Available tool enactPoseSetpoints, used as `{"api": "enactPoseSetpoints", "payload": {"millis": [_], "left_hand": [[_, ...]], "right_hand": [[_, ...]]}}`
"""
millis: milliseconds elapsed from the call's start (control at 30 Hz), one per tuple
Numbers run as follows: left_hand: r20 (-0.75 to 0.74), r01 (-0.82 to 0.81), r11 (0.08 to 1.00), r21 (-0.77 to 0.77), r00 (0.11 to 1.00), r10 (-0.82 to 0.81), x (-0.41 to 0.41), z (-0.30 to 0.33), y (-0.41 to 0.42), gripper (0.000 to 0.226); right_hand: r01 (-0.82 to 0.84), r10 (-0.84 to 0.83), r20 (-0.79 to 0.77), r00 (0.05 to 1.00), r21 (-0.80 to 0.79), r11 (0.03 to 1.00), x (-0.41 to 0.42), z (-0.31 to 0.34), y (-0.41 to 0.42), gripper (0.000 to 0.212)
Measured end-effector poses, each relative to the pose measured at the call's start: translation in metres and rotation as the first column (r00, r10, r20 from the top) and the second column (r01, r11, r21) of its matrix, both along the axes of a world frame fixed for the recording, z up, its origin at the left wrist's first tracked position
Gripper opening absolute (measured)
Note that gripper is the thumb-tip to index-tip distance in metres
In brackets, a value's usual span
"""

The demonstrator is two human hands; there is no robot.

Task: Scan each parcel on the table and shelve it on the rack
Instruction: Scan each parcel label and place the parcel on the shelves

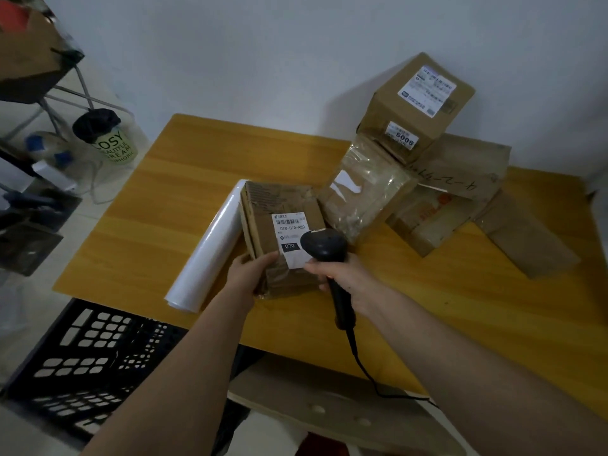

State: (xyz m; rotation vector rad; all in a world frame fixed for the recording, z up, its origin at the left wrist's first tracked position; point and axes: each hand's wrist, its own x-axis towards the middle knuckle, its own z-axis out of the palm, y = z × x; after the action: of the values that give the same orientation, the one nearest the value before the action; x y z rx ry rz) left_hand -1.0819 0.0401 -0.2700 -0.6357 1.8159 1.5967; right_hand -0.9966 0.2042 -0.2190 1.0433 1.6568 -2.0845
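A small brown cardboard parcel (pixel 263 218) with a white barcode label lies tilted on the yellow table (pixel 158 209). My left hand (pixel 248 274) grips its near left corner. My right hand (pixel 345 278) holds a black corded barcode scanner (pixel 324 246), whose head hovers over the label's lower right part. Behind them, more parcels are piled: a box marked 6008 (pixel 418 106) on top, a parcel in clear plastic (pixel 365 192), and several flat cardboard parcels (pixel 460 199) to the right.
A white plastic-film roll (pixel 210 245) lies left of the held parcel. A black plastic crate (pixel 85 360) stands on the floor by the table's near left corner. A dark rack (pixel 29 205) and a lined bin (pixel 105 133) are at the far left.
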Motion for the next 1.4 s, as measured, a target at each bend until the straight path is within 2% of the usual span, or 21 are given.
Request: {"api": "enactPoseSetpoints", "payload": {"millis": [100, 200, 300, 500, 633, 733, 867, 1033, 1400], "left_hand": [[0.051, -0.08, 0.983, 0.166, 0.996, 0.073, 0.004, 0.002, -0.002, 0.075], [0.07, -0.116, 0.926, 0.36, 0.993, 0.098, 0.02, 0.008, -0.005, 0.087], [0.046, -0.088, 0.897, 0.433, 0.996, 0.076, 0.037, 0.02, 0.0, 0.091], [-0.031, 0.045, 0.884, 0.465, 0.999, -0.034, 0.079, 0.054, 0.04, 0.095], [-0.061, 0.107, 0.875, 0.472, 0.994, -0.088, 0.119, 0.072, 0.084, 0.094], [-0.111, 0.172, 0.874, 0.455, 0.984, -0.136, 0.154, 0.087, 0.122, 0.102], [-0.147, 0.19, 0.875, 0.445, 0.979, -0.138, 0.203, 0.105, 0.168, 0.099], [-0.186, 0.216, 0.892, 0.398, 0.971, -0.153, 0.255, 0.121, 0.208, 0.098], [-0.268, 0.217, 0.917, 0.336, 0.955, -0.128, 0.316, 0.138, 0.239, 0.094]], "right_hand": [[0.013, -0.012, -0.02, 1.0, 0.024, 1.0, 0.011, 0.002, 0.009, 0.029], [0.036, -0.032, -0.061, 0.998, 0.065, 0.997, 0.024, 0.006, 0.019, 0.017], [0.057, -0.048, -0.104, 0.993, 0.093, 0.994, 0.037, 0.019, 0.027, 0.019], [0.081, -0.043, -0.249, 0.968, 0.142, 0.987, 0.08, 0.054, 0.055, 0.02], [0.103, -0.04, -0.311, 0.95, 0.188, 0.977, 0.138, 0.076, 0.09, 0.008], [0.152, -0.066, -0.304, 0.95, 0.271, 0.95, 0.189, 0.09, 0.119, 0.022], [0.247, -0.125, -0.345, 0.93, 0.337, 0.909, 0.256, 0.116, 0.157, 0.032], [0.32, -0.157, -0.41, 0.898, 0.366, 0.874, 0.324, 0.141, 0.186, 0.031], [0.336, -0.143, -0.455, 0.879, 0.379, 0.862, 0.404, 0.153, 0.206, 0.031]]}}
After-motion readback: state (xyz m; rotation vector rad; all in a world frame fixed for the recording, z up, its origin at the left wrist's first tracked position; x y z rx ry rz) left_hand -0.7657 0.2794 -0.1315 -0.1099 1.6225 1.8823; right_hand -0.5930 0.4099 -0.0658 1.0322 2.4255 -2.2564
